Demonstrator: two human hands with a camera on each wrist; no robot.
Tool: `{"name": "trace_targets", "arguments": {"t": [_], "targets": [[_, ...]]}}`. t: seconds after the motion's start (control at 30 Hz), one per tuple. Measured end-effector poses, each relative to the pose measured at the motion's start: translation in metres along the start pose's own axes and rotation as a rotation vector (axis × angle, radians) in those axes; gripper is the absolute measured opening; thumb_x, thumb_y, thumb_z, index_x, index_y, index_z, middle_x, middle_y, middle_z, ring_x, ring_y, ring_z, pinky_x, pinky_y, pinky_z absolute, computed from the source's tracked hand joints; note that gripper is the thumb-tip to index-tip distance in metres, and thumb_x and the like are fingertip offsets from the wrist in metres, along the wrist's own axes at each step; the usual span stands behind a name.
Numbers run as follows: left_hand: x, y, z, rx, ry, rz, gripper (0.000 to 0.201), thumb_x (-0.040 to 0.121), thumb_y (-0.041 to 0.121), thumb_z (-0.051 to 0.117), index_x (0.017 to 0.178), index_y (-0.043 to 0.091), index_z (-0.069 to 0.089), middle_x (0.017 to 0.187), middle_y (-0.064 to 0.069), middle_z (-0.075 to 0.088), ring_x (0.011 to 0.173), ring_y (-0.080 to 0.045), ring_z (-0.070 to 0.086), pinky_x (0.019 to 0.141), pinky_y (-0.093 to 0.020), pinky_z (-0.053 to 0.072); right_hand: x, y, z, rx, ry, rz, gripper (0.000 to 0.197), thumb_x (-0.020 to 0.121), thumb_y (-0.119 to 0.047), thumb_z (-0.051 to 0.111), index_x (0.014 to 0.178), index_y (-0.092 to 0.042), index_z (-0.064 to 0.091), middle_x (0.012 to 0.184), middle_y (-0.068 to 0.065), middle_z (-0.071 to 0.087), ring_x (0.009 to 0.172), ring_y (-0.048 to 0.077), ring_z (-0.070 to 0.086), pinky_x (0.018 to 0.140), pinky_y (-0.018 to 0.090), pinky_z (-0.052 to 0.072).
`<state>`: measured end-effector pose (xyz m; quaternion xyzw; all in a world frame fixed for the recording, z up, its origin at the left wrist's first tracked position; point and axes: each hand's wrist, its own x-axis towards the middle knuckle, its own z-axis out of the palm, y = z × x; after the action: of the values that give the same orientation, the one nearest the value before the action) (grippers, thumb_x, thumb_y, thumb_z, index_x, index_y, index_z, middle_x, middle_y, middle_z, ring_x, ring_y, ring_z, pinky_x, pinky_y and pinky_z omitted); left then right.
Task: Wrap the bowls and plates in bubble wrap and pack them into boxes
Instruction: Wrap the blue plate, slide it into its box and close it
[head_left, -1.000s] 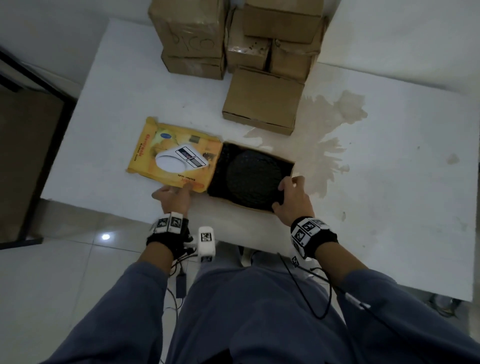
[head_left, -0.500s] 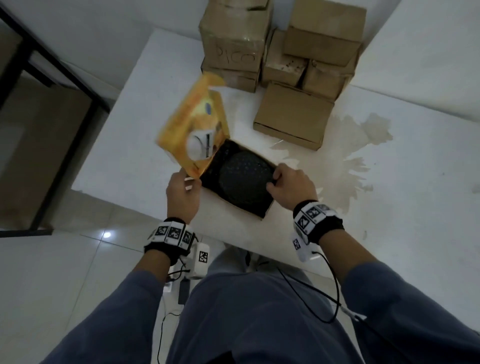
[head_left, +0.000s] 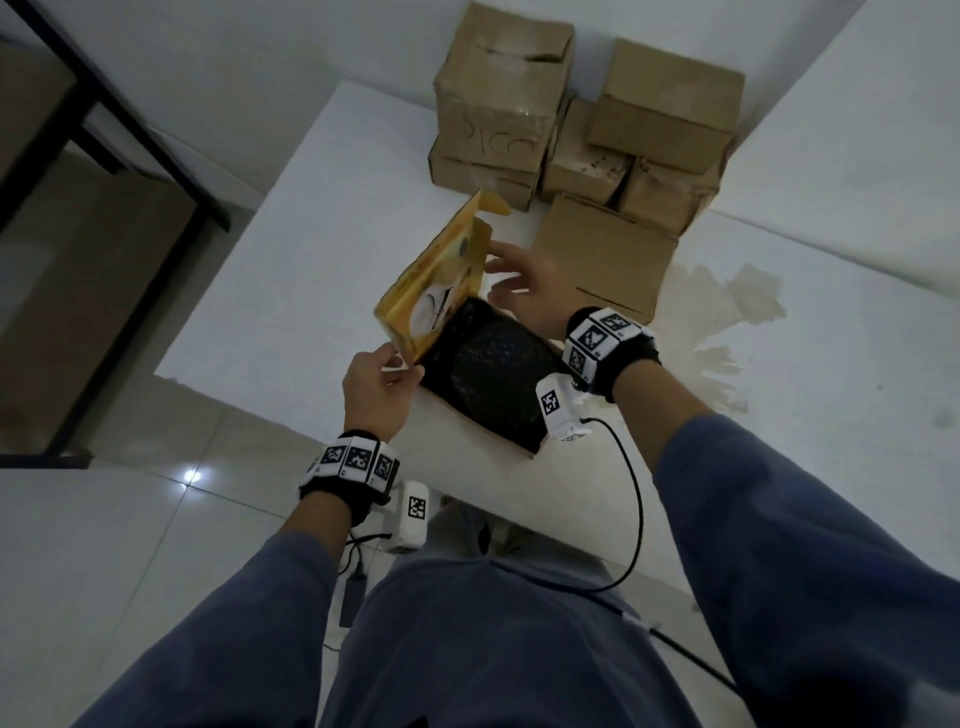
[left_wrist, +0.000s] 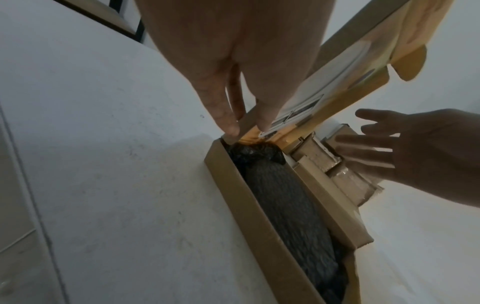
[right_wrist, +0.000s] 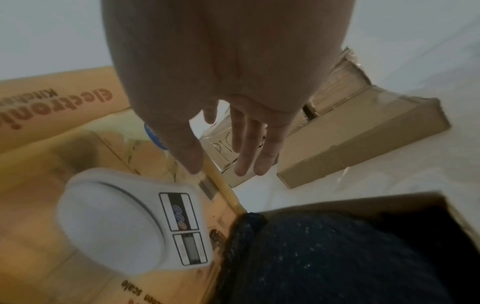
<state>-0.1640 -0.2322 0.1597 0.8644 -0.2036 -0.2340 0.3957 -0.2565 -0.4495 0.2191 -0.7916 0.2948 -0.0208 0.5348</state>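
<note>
Above the box (head_left: 530, 451), your left hand (head_left: 375, 391) pinches the raised lid's (head_left: 435, 291) near corner; your right hand (head_left: 535, 291), fingers spread, empty, is nearer its far edge.

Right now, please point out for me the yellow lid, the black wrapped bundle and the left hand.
yellow lid (head_left: 434, 291): head view, printed outer face.
black wrapped bundle (head_left: 493, 374): head view, middle of its top.
left hand (head_left: 376, 392): head view, back of hand.

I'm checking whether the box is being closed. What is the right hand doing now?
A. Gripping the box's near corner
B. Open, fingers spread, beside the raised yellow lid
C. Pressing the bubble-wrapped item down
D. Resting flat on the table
B: the right hand hangs open with fingers spread beside the raised yellow lid, gripping nothing.
</note>
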Motion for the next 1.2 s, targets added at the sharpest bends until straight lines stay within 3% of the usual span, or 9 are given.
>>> {"name": "trace_targets", "arguments": {"t": [0.17,0.27,0.43,0.63,0.7,0.8,0.87,1.0,1.2], "targets": [[-0.007,0.008,0.000,-0.185,0.010,-0.180,0.021,0.080,0.015,0.076,0.096,0.025,0.067,0.074,0.014,0.065,0.078,-0.002,0.060,0.078,-0.015,0.041,0.005,0.000,-0.010,0.131,-0.012,0.052,0.054,0.092,0.014,0.041,0.141,-0.009,0.048,0.117,0.008,0.060,0.093,0.012,0.060,0.078,0.016,0.049],[-0.017,0.010,0.007,-0.250,0.040,-0.215,0.019,0.082,0.011,0.073,0.092,0.026,0.068,0.077,0.016,0.065,0.078,0.005,0.060,0.073,-0.010,0.040,0.003,0.003,-0.017,0.245,-0.002,0.167,0.040,0.097,0.002,0.037,0.131,-0.011,0.053,0.114,0.007,0.065,0.087,0.016,0.064,0.083,0.027,0.047],[-0.034,0.023,0.023,-0.609,0.116,-0.385,0.019,0.093,0.005,0.056,0.106,0.006,0.070,0.102,-0.011,0.070,0.097,-0.025,0.070,0.088,-0.033,0.056,-0.007,0.008,-0.030,0.371,-0.041,0.260,0.024,0.104,-0.020,0.037,0.111,-0.020,0.060,0.115,0.004,0.069,0.086,0.018,0.068,0.086,0.032,0.048],[-0.062,0.047,0.042,-0.836,0.092,-0.461,0.012,0.093,0.019,0.061,0.099,0.011,0.068,0.095,-0.007,0.070,0.082,-0.026,0.070,0.068,-0.026,0.056,-0.020,0.035,-0.054,0.453,-0.231,0.317,0.046,0.098,-0.030,0.027,0.122,-0.018,0.064,0.121,0.007,0.067,0.100,0.023,0.066,0.092,0.033,0.045],[-0.071,0.052,0.052,-0.840,0.095,-0.469,0.012,0.093,0.020,0.062,0.100,0.015,0.070,0.095,-0.005,0.070,0.076,-0.021,0.068,0.070,-0.028,0.057,-0.026,0.044,-0.062,0.498,-0.258,0.333,0.053,0.100,-0.039,0.025,0.126,-0.014,0.064,0.105,0.002,0.070,0.101,0.021,0.064,0.097,0.038,0.043],[-0.081,0.056,0.066,-0.814,0.085,-0.465,0.016,0.094,0.015,0.060,0.106,0.017,0.071,0.101,-0.005,0.071,0.078,-0.019,0.067,0.078,-0.034,0.058,-0.035,0.063,-0.074,0.569,-0.277,0.390,0.084,0.097,-0.067,0.012,0.120,-0.010,0.070,0.118,-0.006,0.064,0.121,0.014,0.049,0.098,0.046,0.036],[-0.087,0.055,0.077,-0.778,0.096,-0.466,0.024,0.094,0.012,0.059,0.115,0.017,0.069,0.110,-0.005,0.070,0.087,-0.022,0.068,0.082,-0.036,0.059,-0.043,0.072,-0.081,0.535,-0.299,0.408,0.085,0.088,-0.078,0.023,0.116,-0.015,0.073,0.123,-0.005,0.064,0.124,0.014,0.049,0.093,0.042,0.038],[-0.098,0.049,0.106,-0.680,0.156,-0.451,0.033,0.093,0.007,0.058,0.124,0.015,0.063,0.112,-0.005,0.064,0.095,-0.026,0.067,0.076,-0.031,0.059,-0.056,0.089,-0.078,0.139,-0.291,0.278,0.031,0.089,-0.043,0.067,0.115,-0.026,0.070,0.117,-0.005,0.064,0.111,0.009,0.059,0.082,0.019,0.045],[-0.111,0.032,0.141,-0.303,0.132,-0.423,0.055,0.087,0.032,0.062,0.138,0.032,0.043,0.111,-0.016,0.058,0.080,-0.037,0.068,0.064,-0.046,0.061,-0.057,0.135,-0.057,-0.199,-0.132,0.211,0.020,0.089,-0.027,0.068,0.109,-0.029,0.073,0.110,-0.001,0.060,0.105,0.017,0.061,0.097,0.033,0.048]]}}
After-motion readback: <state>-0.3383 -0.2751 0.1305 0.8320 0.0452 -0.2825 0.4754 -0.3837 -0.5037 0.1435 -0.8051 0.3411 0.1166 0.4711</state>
